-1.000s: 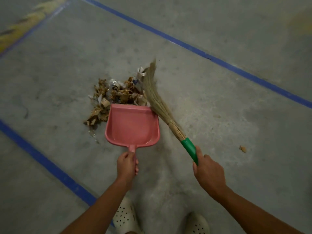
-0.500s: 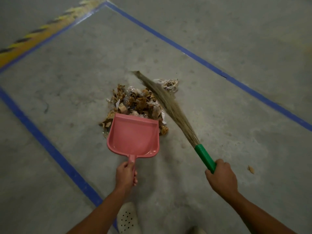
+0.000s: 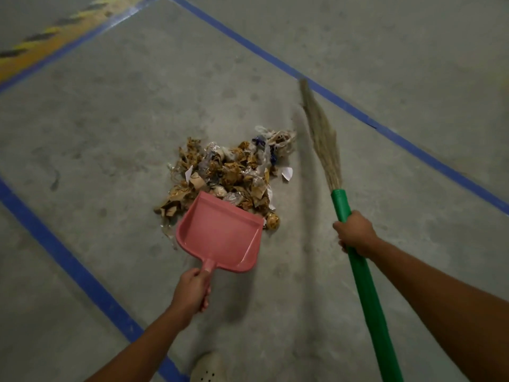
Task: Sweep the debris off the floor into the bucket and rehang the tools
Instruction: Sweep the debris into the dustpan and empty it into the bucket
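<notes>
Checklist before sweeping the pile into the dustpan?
1. The left hand grips the dustpan handle: ok.
2. The dustpan mouth faces the debris pile, at its near edge: ok.
3. The right hand grips the broom: ok.
4. The bristles are behind the pile: not ok, off to its right, apart.
5. The pan lip is flat on the floor: cannot tell.
6. The bucket is nearby: cannot tell, not in view.

Dim grey concrete floor (image 3: pixel 115 128) crossed by blue lines (image 3: pixel 63 255) and a yellow-black stripe (image 3: pixel 49 37).
</notes>
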A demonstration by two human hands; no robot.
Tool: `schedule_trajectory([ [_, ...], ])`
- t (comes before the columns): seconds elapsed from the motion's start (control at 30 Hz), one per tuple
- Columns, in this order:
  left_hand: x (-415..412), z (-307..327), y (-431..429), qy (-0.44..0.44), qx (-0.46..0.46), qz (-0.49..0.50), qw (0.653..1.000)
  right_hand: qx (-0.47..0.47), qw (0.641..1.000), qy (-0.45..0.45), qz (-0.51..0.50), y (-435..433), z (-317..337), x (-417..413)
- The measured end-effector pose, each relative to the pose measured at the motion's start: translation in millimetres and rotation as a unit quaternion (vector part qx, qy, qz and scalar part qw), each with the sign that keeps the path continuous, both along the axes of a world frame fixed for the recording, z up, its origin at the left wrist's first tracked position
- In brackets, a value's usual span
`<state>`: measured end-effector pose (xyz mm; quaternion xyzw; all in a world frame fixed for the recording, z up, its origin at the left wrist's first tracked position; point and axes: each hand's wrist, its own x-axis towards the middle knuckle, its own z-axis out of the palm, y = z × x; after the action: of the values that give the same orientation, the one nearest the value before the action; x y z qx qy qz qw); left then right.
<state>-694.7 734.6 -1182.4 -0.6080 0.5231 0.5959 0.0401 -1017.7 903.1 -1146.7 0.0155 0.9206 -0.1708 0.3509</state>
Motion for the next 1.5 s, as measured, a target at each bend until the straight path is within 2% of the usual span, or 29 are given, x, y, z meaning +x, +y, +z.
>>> schedule_trajectory([
  [0.07, -0.7, -13.9, -12.0, -0.001, 0.009, -0.004, 1.0, 0.042, 0.999, -0.023, 0.021, -16.6, -14.7, -16.9],
  [0.17, 8.5, -31.8, -25.8, -0.001, 0.007, -0.004, 1.0, 0.112, 0.984, -0.014, 0.14, -26.5, -40.7, -28.4],
  [0.27, 31.5, -41.0, -32.3, 0.001, 0.015, -0.004, 1.0, 0.133, 0.961, 0.017, 0.241, -21.6, -63.1, -21.7],
  [0.43, 73.9, -37.9, -24.2, -0.036, 0.033, -0.015, 0.999, 0.163, 0.924, 0.066, 0.34, 4.0, -79.0, 2.2],
  [0.77, 103.4, -39.9, -1.0, -0.104, 0.033, -0.025, 0.994, 0.155, 0.9, 0.071, 0.401, 38.3, -83.6, 18.2],
  [1.27, 19.1, -95.8, -10.5, -0.055, 0.004, -0.044, 0.998, 0.124, 0.882, 0.068, 0.449, 76.6, -132.6, 53.1],
  [1.5, 13.0, -113.3, -1.7, -0.036, -0.003, -0.024, 0.999, 0.121, 0.856, 0.085, 0.495, 83.8, -133.0, 70.5],
])
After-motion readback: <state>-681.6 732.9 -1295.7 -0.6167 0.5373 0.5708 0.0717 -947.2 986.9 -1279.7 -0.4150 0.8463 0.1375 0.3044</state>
